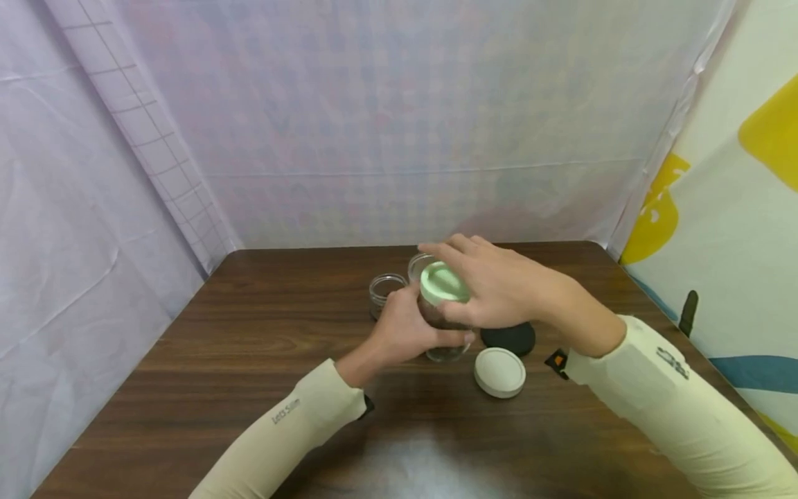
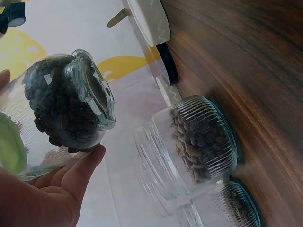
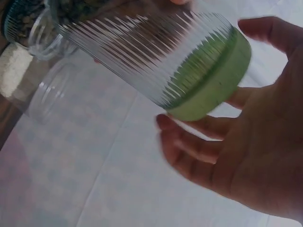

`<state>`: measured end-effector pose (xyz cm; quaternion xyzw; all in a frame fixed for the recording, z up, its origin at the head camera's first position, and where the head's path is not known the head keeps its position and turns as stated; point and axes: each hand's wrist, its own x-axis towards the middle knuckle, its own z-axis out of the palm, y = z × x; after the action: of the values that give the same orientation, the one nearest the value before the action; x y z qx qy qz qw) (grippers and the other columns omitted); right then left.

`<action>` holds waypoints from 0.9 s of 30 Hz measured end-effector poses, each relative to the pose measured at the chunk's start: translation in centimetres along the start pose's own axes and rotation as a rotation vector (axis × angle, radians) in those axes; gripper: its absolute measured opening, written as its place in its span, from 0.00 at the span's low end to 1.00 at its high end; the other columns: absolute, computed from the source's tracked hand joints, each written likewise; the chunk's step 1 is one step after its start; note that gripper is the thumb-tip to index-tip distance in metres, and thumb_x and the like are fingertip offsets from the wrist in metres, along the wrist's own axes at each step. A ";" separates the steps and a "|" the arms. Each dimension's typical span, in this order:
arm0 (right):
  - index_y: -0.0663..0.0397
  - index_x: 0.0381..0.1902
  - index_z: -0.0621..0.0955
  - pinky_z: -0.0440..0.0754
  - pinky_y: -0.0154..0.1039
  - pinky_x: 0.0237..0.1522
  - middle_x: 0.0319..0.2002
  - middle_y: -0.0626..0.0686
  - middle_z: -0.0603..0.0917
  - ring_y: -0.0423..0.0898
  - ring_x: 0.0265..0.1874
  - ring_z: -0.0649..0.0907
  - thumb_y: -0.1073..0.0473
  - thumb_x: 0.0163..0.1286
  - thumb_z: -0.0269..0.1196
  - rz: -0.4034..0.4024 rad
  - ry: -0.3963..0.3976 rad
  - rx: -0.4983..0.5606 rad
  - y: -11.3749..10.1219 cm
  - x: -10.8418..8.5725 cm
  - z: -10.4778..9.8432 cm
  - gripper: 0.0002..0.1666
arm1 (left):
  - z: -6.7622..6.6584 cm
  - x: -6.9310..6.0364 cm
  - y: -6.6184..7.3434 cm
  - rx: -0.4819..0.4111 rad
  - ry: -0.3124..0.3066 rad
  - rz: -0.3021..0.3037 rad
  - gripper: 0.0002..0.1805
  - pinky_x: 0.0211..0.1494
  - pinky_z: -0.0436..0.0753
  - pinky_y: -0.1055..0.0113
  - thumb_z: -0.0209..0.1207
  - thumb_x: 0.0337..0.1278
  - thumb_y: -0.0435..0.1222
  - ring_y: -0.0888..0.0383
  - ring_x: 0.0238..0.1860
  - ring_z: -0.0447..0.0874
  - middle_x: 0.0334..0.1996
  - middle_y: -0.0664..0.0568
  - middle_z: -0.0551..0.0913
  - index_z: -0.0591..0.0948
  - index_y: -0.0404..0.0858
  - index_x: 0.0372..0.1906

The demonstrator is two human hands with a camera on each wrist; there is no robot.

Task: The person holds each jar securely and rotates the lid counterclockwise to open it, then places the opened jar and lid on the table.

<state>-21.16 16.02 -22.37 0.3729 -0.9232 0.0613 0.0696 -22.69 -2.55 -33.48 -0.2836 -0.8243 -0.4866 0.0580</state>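
Note:
My left hand [image 1: 402, 326] grips a ribbed glass jar [image 2: 61, 106] of dark coffee beans, raised and tilted above the table. A light green lid [image 1: 442, 283] sits on its mouth. From above, my right hand [image 1: 508, 287] spans this lid, thumb at one side and fingers at the other; the right wrist view shows the palm apart from it. Behind the held jar stand two lidless glass jars, one at the left [image 1: 386, 287] and a second, partly hidden one, whose rim [image 1: 420, 262] shows. Coffee beans [image 2: 196, 144] lie inside the nearer jar in the left wrist view.
On the brown wooden table [image 1: 268, 333], a white lid [image 1: 499, 373] lies right of the held jar, with a black lid [image 1: 511, 339] behind it, partly covered by my right hand. Cloth sheets hang behind the table and at both sides.

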 end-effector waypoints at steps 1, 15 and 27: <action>0.37 0.79 0.58 0.81 0.46 0.40 0.69 0.51 0.70 0.50 0.55 0.76 0.37 0.66 0.60 0.015 0.004 0.001 0.0 0.0 -0.2 0.47 | 0.0 0.0 0.0 -0.009 0.000 0.001 0.42 0.51 0.84 0.65 0.78 0.39 0.58 0.68 0.49 0.83 0.52 0.66 0.83 0.74 0.56 0.62; 0.51 0.68 0.73 0.82 0.47 0.38 0.58 0.56 0.76 0.50 0.41 0.82 0.21 0.69 0.50 0.113 -0.013 -0.130 -0.6 0.6 0.6 0.47 | 0.5 -0.1 -0.3 0.026 0.004 0.026 0.40 0.48 0.83 0.67 0.79 0.41 0.54 0.67 0.47 0.82 0.51 0.66 0.82 0.75 0.55 0.62; 0.45 0.67 0.76 0.76 0.42 0.35 0.51 0.52 0.75 0.48 0.40 0.76 0.31 0.70 0.57 0.004 0.030 -0.095 -0.4 0.7 1.1 0.36 | 0.3 -0.1 -0.3 0.052 -0.003 0.027 0.44 0.53 0.84 0.66 0.77 0.41 0.57 0.67 0.52 0.83 0.54 0.66 0.82 0.71 0.58 0.67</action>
<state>-21.45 15.11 -23.27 0.3662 -0.9248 0.0230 0.1009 -22.73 -2.47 -33.87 -0.2939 -0.8328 -0.4638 0.0707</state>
